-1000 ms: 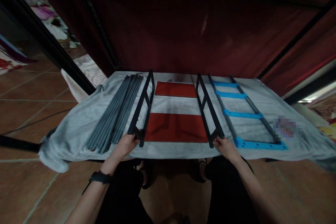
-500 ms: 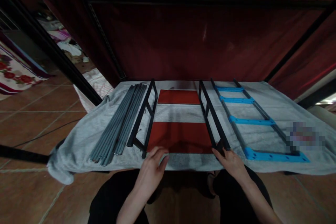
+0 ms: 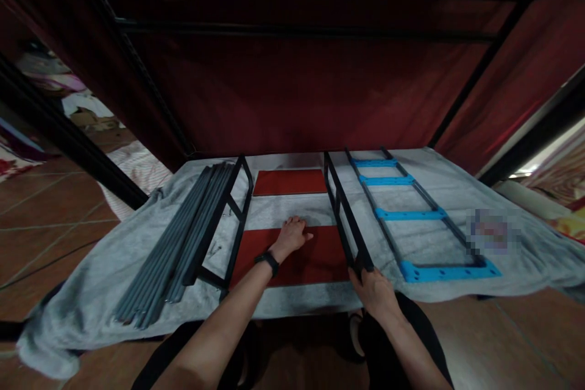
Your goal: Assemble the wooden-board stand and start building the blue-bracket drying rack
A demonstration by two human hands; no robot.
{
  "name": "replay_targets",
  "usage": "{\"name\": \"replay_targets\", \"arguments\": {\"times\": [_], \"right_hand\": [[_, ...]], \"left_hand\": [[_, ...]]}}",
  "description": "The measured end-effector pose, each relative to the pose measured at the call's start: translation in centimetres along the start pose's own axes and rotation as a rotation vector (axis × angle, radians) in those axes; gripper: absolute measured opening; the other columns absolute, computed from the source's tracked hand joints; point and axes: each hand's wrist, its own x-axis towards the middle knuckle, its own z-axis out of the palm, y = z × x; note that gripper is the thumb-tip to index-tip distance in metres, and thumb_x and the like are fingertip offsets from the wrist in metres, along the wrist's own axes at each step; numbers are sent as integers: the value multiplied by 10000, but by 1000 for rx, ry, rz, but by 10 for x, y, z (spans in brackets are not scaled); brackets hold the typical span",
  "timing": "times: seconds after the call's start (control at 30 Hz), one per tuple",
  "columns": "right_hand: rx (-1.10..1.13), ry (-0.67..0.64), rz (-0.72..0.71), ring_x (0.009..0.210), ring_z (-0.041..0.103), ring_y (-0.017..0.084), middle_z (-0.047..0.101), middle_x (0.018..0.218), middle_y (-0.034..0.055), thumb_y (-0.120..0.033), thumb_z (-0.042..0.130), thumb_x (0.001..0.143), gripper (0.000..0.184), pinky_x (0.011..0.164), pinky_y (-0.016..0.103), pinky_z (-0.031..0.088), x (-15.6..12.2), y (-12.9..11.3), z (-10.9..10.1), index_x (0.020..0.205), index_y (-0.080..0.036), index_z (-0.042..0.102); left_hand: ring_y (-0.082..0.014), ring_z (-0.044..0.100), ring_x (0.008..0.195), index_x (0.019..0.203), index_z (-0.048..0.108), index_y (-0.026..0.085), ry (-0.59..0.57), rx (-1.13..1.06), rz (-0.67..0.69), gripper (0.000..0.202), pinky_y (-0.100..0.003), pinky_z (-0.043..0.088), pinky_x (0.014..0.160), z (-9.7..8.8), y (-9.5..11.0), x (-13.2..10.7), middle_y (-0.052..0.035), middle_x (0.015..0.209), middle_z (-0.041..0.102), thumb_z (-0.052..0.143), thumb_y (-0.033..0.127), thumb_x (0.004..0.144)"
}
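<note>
two black frames (image 3: 346, 213), flanking two red panels (image 3: 324, 259) on the grey cloth (image 3: 311, 301), apparently spaced to keep pieces distinct. your left hand (image 3: 292, 235), empty, thumb apart from loosely curled fingers, spans the nearer panel; your right hand (image 3: 377, 294), fingers bent at one frame's near end, perhaps steadies it, clamping indeterminable.

Far side: dark red curtain (image 3: 301, 97), black metal crossbar (image 3: 301, 29) running across it, upper part nearly black. Floor was terracotta tile (image 3: 50, 201), pale grout lines; thin black cable (image 3: 59, 262) lay on it, left. Striped cloth (image 3: 132, 164) far left, blurry clutter pile (image 3: 86, 103) beyond it. Gray fleece blanket (image 3: 95, 274) covered the low work surface. Light was dim; bright patch (image 3: 525, 169) showed right, near patterned fabric (image 3: 564, 164).
</note>
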Motion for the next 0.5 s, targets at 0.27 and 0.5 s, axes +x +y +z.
{"name": "replay_targets", "arguments": {"times": [0.27,0.5], "right_hand": [[68,45,-41,948,697,285,708,960,166,-300,442,965,278,848,409,548,0,10,15,1040,-158,670],[239,116,-117,965,683,319,702,901,132,-405,530,917,276,864,481,556,0,19,20,1040,-199,665]], "left_hand": [[-346,539,1190,1016,667,193,-146,-3,-22,509,-422,391,1009,-22,6,19,-136,1235,622,759,525,641],[-302,646,946,1054,626,166,-184,-123,-37,569,-322,468,751,-44,17,22,-116,1007,695,791,482,610]]}}
